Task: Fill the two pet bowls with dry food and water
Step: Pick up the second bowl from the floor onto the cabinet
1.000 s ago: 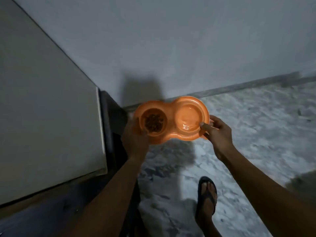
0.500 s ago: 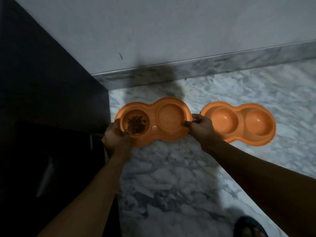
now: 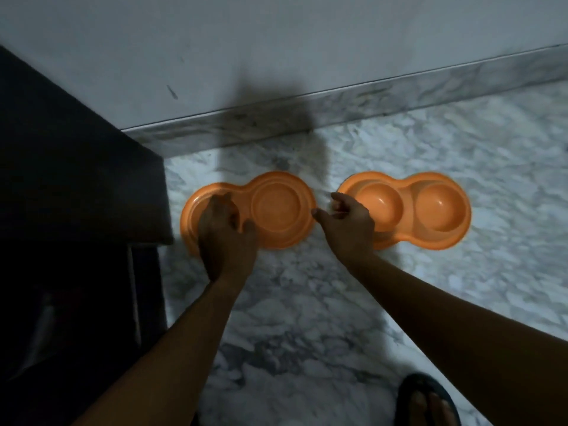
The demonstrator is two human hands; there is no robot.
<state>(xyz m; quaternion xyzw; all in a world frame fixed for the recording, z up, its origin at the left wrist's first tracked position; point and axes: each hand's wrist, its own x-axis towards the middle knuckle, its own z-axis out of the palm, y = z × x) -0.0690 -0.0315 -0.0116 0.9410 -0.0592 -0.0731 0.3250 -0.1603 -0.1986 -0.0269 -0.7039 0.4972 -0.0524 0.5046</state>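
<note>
Two orange double pet bowls lie side by side on the marble floor near the wall. The left double bowl (image 3: 276, 207) shows its right well, which looks glossy; I cannot tell if it holds water. My left hand (image 3: 224, 235) hovers over its left well and hides the dry food there, fingers loosely spread and gripping nothing. My right hand (image 3: 347, 226) is in the gap between the two bowls, thumb and forefinger apart, thumb tip just off the left bowl's rim. The right double bowl (image 3: 408, 187) has two bare wells, its near-left edge partly hidden by my right hand.
A dark cabinet (image 3: 76, 179) stands close to the left bowl's left end. The white wall and marble skirting (image 3: 368, 103) run just behind the bowls. My foot in a dark sandal (image 3: 427, 401) is at the bottom right on the marble floor.
The food bowl came down from in front of the wall onto the floor, left of the second bowl. Both hands have let go of its rim; the left hand now covers the food.
</note>
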